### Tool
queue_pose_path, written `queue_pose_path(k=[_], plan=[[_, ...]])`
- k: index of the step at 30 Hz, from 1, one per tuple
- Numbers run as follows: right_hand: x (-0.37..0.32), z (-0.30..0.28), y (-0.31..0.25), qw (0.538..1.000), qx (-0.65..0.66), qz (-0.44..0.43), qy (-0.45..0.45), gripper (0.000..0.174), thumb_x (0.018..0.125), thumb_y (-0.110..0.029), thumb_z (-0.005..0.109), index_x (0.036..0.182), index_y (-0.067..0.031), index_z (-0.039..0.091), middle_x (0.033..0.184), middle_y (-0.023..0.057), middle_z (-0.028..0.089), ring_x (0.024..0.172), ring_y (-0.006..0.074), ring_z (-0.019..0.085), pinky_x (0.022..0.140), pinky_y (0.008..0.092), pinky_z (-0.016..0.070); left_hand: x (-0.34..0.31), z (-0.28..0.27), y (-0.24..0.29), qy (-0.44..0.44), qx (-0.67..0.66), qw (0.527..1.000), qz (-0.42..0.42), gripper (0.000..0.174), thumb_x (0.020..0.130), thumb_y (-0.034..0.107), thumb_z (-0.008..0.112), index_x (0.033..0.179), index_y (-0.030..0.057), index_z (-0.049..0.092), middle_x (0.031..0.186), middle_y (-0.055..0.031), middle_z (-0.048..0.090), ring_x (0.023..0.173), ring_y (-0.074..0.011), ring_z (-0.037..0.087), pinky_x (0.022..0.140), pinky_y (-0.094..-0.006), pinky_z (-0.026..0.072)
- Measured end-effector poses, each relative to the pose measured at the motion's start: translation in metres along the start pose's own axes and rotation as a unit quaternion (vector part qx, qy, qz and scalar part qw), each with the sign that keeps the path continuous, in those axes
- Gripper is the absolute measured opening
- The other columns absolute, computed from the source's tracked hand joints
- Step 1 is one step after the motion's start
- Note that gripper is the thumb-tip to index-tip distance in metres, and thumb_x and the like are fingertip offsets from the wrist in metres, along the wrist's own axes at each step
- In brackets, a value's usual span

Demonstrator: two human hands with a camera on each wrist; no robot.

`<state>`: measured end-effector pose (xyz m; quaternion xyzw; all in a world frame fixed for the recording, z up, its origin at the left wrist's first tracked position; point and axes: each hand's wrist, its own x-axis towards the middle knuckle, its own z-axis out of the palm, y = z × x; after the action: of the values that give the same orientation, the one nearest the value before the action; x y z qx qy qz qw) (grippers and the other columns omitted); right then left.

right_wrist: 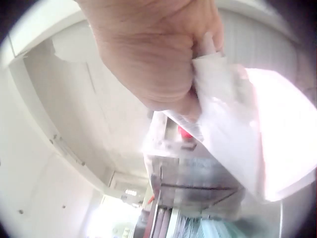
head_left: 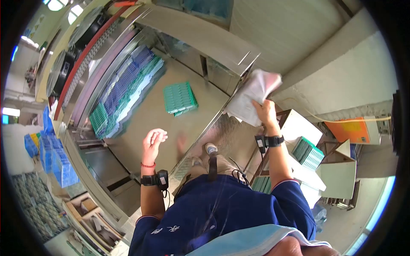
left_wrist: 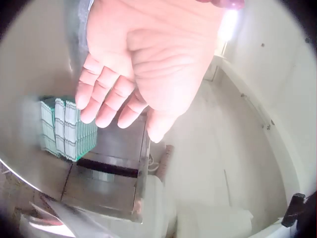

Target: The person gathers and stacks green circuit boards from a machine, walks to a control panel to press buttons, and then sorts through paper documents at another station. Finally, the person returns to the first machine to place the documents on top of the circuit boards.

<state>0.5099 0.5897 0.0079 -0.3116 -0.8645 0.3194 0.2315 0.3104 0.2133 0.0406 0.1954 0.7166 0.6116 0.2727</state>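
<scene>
My right hand [head_left: 267,114] grips a bundle of white sheets [head_left: 247,101] by its near edge, out past the right end of the metal worktable. Pink shows along one side of the white sheets [right_wrist: 230,124] in the right wrist view, where they are folded over and blurred. My left hand [head_left: 154,139] is held over the near part of the worktable [head_left: 145,115] with nothing in it. Its fingers [left_wrist: 106,96] are loosely extended, palm showing in the left wrist view. Farther across the tabletop sits a small stack of green plastic grid trays [head_left: 179,98].
A long row of blue, green and white trays [head_left: 128,91] lines the worktable's far left side. More green trays [head_left: 307,152] stand on a white surface at right. Blue crates [head_left: 57,160] are at far left. An orange box [head_left: 348,130] is by the right wall.
</scene>
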Motion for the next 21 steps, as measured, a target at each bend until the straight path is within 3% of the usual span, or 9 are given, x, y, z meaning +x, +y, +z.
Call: queue_pose_path(k=[1, 2, 4, 6, 9, 14, 18, 19, 21], plan=[[-0.009, -0.007, 0.023, 0.999, 0.003, 0.049, -0.009, 0.03, 0.075, -0.021, 0.069, 0.066, 0.0062, 0.058, 0.058, 0.0225, 0.056, 0.053, 0.0348, 0.057, 0.052, 0.0385, 0.0447, 0.001, 0.005, 0.001, -0.012, -0.005, 1.0, -0.003, 0.019, 0.09, 0.017, 0.054, 0.098, 0.0004, 0.055, 0.092, -0.0091, 0.062, 0.08, -0.0155, 0.061, 0.071, -0.0257, 0.0488], [-0.024, -0.014, 0.045, 0.997, 0.021, 0.072, -0.032, 0.029, 0.073, -0.02, 0.069, 0.066, 0.0064, 0.058, 0.06, 0.0235, 0.056, 0.056, 0.0353, 0.059, 0.053, 0.0393, 0.0458, 0.001, 0.006, -0.001, -0.033, 0.0, 0.999, -0.001, 0.019, 0.09, 0.017, 0.054, 0.098, 0.0004, 0.055, 0.092, -0.0091, 0.062, 0.08, -0.0155, 0.061, 0.071, -0.0257, 0.0488], [-0.053, -0.034, 0.044, 0.986, -0.135, 0.057, -0.074, 0.026, 0.072, -0.017, 0.068, 0.067, 0.0062, 0.058, 0.064, 0.0236, 0.057, 0.061, 0.0355, 0.06, 0.054, 0.0408, 0.0465, 0.007, 0.013, -0.012, -0.069, 0.011, 0.998, 0.004, 0.019, 0.09, 0.018, 0.054, 0.098, 0.0008, 0.055, 0.092, -0.0089, 0.062, 0.08, -0.0155, 0.061, 0.071, -0.026, 0.0489], [-0.087, -0.043, 0.04, 0.983, -0.157, 0.044, -0.085, 0.014, 0.075, -0.014, 0.062, 0.072, 0.0001, 0.061, 0.067, 0.0196, 0.06, 0.064, 0.0325, 0.062, 0.056, 0.0408, 0.0475, 0.004, 0.022, -0.02, -0.094, 0.012, 0.995, -0.013, 0.019, 0.09, 0.017, 0.054, 0.099, 0.0003, 0.055, 0.092, -0.0085, 0.062, 0.082, -0.0155, 0.061, 0.072, -0.0265, 0.0493], [-0.134, -0.053, 0.021, 0.907, -0.38, -0.015, -0.183, 0.013, 0.08, -0.01, 0.05, 0.081, -0.0133, 0.062, 0.065, 0.0099, 0.061, 0.062, 0.0247, 0.063, 0.053, 0.0379, 0.0478, -0.003, 0.041, -0.029, -0.178, -0.016, 0.984, 0.005, 0.018, 0.089, 0.013, 0.055, 0.101, -0.0009, 0.055, 0.091, -0.0062, 0.061, 0.083, -0.0138, 0.06, 0.075, -0.0266, 0.0494], [-0.225, -0.113, -0.059, 0.979, -0.193, -0.037, -0.058, 0.007, 0.071, -0.006, 0.053, 0.075, -0.0071, 0.058, 0.061, 0.0118, 0.057, 0.058, 0.0294, 0.058, 0.052, 0.0376, 0.0463, -0.028, 0.066, -0.056, -0.269, 0.04, 0.962, -0.004, 0.015, 0.087, 0.012, 0.058, 0.096, -0.0005, 0.058, 0.087, -0.0031, 0.061, 0.082, -0.0089, 0.058, 0.074, -0.0221, 0.047], [-0.309, -0.152, -0.089, 0.95, -0.307, 0.04, -0.037, 0.012, 0.072, -0.008, 0.053, 0.082, -0.0092, 0.059, 0.068, 0.0102, 0.059, 0.06, 0.0276, 0.059, 0.052, 0.0358, 0.0473, -0.064, 0.098, -0.067, -0.357, 0.005, 0.934, -0.026, 0.015, 0.087, 0.011, 0.058, 0.095, -0.0015, 0.058, 0.084, -0.0026, 0.061, 0.079, -0.0094, 0.057, 0.071, -0.0231, 0.0466], [-0.329, -0.157, -0.101, 0.939, -0.343, -0.002, -0.014, 0.02, 0.073, -0.009, 0.053, 0.092, -0.0105, 0.058, 0.078, 0.0063, 0.06, 0.066, 0.0234, 0.061, 0.055, 0.0331, 0.0485, -0.073, 0.105, -0.069, -0.387, 0.004, 0.922, -0.025, 0.015, 0.087, 0.011, 0.058, 0.095, -0.0015, 0.058, 0.084, -0.0026, 0.061, 0.079, -0.0094, 0.057, 0.071, -0.0231, 0.0466], [-0.375, -0.176, -0.129, 0.901, -0.427, 0.059, -0.046, 0.028, 0.073, -0.012, 0.052, 0.101, -0.0124, 0.056, 0.085, 0.0013, 0.06, 0.072, 0.0183, 0.06, 0.058, 0.0304, 0.049, -0.09, 0.115, -0.073, -0.417, 0.068, 0.906, -0.031, 0.015, 0.087, 0.011, 0.056, 0.094, -0.0022, 0.057, 0.083, -0.0031, 0.061, 0.079, -0.0105, 0.058, 0.071, -0.0234, 0.0468]])
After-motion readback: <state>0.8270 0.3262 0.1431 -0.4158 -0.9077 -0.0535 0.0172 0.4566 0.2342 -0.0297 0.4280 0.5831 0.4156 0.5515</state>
